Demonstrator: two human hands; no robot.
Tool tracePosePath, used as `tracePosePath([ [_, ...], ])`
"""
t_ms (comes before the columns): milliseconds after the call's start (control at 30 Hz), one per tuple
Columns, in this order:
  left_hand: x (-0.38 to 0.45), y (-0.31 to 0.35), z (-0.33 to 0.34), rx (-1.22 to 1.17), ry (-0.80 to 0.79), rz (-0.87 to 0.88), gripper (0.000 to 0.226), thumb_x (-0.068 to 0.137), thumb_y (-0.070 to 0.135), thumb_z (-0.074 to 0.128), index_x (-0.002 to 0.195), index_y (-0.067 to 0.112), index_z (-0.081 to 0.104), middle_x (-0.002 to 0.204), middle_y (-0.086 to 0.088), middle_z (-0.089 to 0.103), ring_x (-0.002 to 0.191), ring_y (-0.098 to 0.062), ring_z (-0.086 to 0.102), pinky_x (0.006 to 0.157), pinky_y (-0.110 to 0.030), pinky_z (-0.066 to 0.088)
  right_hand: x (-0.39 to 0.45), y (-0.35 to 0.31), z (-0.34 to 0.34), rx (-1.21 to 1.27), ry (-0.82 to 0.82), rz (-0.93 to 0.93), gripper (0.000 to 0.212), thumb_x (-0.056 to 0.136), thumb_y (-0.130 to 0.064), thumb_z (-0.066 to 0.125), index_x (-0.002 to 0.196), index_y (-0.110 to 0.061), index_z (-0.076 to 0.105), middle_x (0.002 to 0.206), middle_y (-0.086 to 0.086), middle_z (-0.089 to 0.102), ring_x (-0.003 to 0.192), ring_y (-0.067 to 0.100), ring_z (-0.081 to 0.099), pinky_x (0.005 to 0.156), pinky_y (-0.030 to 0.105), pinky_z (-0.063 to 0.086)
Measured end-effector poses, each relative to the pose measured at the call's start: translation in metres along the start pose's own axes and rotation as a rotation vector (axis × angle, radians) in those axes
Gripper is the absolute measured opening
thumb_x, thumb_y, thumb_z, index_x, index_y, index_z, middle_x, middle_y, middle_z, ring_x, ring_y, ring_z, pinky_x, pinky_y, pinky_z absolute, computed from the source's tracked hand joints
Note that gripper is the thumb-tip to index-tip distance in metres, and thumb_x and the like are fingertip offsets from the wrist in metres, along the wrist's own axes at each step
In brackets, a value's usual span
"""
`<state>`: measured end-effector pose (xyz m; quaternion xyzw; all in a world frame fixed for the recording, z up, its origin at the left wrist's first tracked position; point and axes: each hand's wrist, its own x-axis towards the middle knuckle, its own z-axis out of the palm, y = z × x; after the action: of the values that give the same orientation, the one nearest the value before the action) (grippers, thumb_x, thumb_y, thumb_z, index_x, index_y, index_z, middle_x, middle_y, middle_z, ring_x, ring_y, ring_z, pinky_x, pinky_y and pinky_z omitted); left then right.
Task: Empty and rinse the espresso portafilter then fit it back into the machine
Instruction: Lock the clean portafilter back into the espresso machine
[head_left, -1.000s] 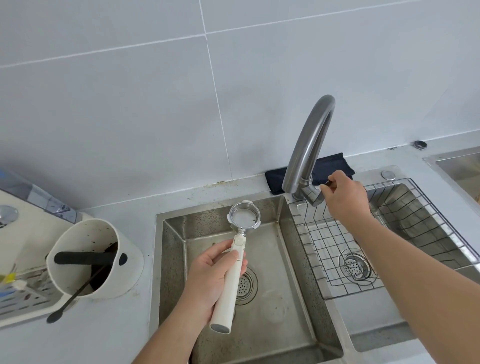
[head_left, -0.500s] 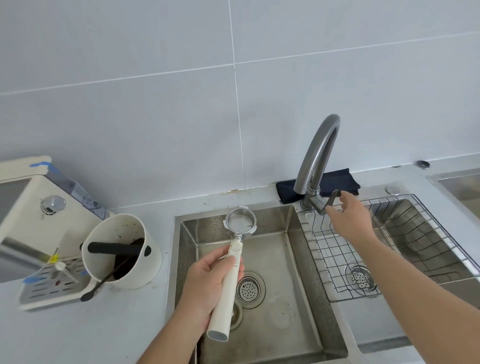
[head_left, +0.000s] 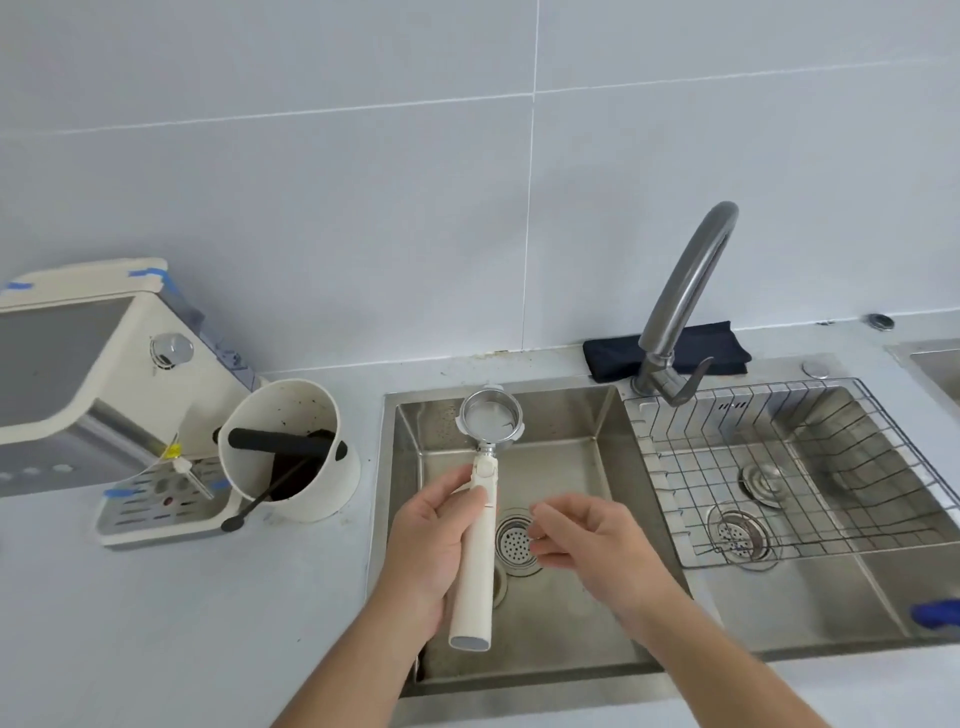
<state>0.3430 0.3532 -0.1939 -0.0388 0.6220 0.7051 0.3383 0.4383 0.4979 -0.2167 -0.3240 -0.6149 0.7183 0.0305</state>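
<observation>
Espresso machine (head_left: 78, 374) stands at the far left of the counter, its drip tray (head_left: 156, 506) in front, and more of it shows than half a second ago, when only its right part was in frame; the view has swung left. Knock box (head_left: 291, 447) sits just beside the drip tray, dark grounds inside and a dark-handled tool leaning over its rim. Left hand (head_left: 434, 545) holds the portafilter (head_left: 480, 493) by its white handle, fingers closed around it, the metal basket held level and open side up over the back of the left sink basin (head_left: 587, 415). The basket looks free of grounds; a thin film of water may lie in it, though this cannot be confirmed. Right hand (head_left: 587, 540) has left the tap lever (head_left: 680, 387) and now hovers just beside the handle over the drain, fingers loosely curled and holding nothing. No water runs from the faucet (head_left: 685, 291). Judged from this, the rinse step is finished or nearly so, and the remaining step is refitting at the machine to the left. Wire rack (head_left: 779, 467) fills the right basin
</observation>
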Motion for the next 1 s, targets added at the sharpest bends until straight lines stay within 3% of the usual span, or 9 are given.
tracePosePath([
  [67,-0.003,-0.001,-0.007,-0.019,-0.009,-0.007,0.022,0.087,0.015,0.069,0.099,0.032,0.077,0.087,-0.004,0.076,0.064,-0.015,0.066,0.054,-0.031,0.055,-0.014,0.004,0.023,0.047,-0.116,0.042,0.015,0.094,-0.017,0.066,0.088,-0.007,0.074,0.079,0.009,0.074,0.073,0.020,0.072,0.074,0.033,0.061],
  [200,-0.010,-0.001,-0.027,-0.040,-0.026,-0.008,0.023,0.089,0.013,0.067,0.097,0.032,0.078,0.096,-0.006,0.078,0.079,-0.015,0.069,0.071,-0.033,0.058,-0.037,0.005,0.062,0.121,-0.251,0.073,0.020,0.092,-0.019,0.068,0.108,-0.008,0.069,0.092,0.014,0.078,0.089,0.029,0.075,0.080,0.042,0.060],
  [300,-0.014,0.003,-0.051,-0.047,-0.039,-0.007,0.023,0.088,0.011,0.068,0.099,0.030,0.077,0.098,-0.007,0.078,0.079,-0.014,0.071,0.066,-0.027,0.056,-0.047,0.006,0.089,0.153,-0.246,0.088,0.035,0.079,-0.020,0.073,0.112,-0.009,0.066,0.095,0.019,0.077,0.090,0.034,0.074,0.083,0.049,0.059],
  [500,-0.021,0.012,-0.108,0.003,-0.085,0.006,0.024,0.086,0.007,0.069,0.105,0.021,0.074,0.092,-0.006,0.079,0.076,-0.013,0.071,0.065,-0.022,0.055,-0.064,0.009,0.146,0.185,-0.203,0.086,0.031,0.077,-0.013,0.072,0.107,-0.005,0.069,0.087,0.021,0.072,0.080,0.029,0.072,0.069,0.039,0.059],
  [600,-0.021,0.018,-0.138,0.069,-0.098,0.010,0.025,0.084,0.006,0.069,0.105,0.021,0.072,0.091,-0.005,0.079,0.077,-0.014,0.071,0.068,-0.025,0.057,-0.069,0.016,0.174,0.145,-0.182,0.097,0.034,0.077,-0.017,0.074,0.109,-0.008,0.069,0.087,0.021,0.066,0.080,0.029,0.068,0.074,0.049,0.059],
  [733,-0.022,0.023,-0.179,0.150,-0.127,0.022,0.024,0.084,0.008,0.068,0.102,0.023,0.071,0.087,-0.001,0.079,0.075,-0.014,0.072,0.068,-0.024,0.057,-0.075,0.025,0.215,0.159,-0.147,0.100,0.029,0.076,-0.016,0.074,0.105,-0.012,0.072,0.084,0.018,0.065,0.074,0.021,0.069,0.064,0.031,0.057],
  [800,-0.022,0.025,-0.199,0.176,-0.139,0.022,0.024,0.084,0.009,0.068,0.103,0.024,0.071,0.085,0.001,0.079,0.074,-0.012,0.073,0.066,-0.022,0.056,-0.076,0.029,0.237,0.164,-0.130,0.111,0.027,0.076,-0.016,0.073,0.102,-0.014,0.073,0.083,0.018,0.064,0.072,0.020,0.069,0.061,0.028,0.056],
  [1000,-0.027,0.023,-0.252,0.207,-0.124,-0.004,0.031,0.072,0.022,0.070,0.103,0.027,0.071,0.088,0.001,0.079,0.076,-0.013,0.072,0.074,-0.029,0.056,-0.081,0.045,0.286,0.135,-0.120,0.147,0.032,0.075,-0.018,0.073,0.106,-0.013,0.071,0.082,0.018,0.058,0.076,0.025,0.067,0.071,0.040,0.058],
])
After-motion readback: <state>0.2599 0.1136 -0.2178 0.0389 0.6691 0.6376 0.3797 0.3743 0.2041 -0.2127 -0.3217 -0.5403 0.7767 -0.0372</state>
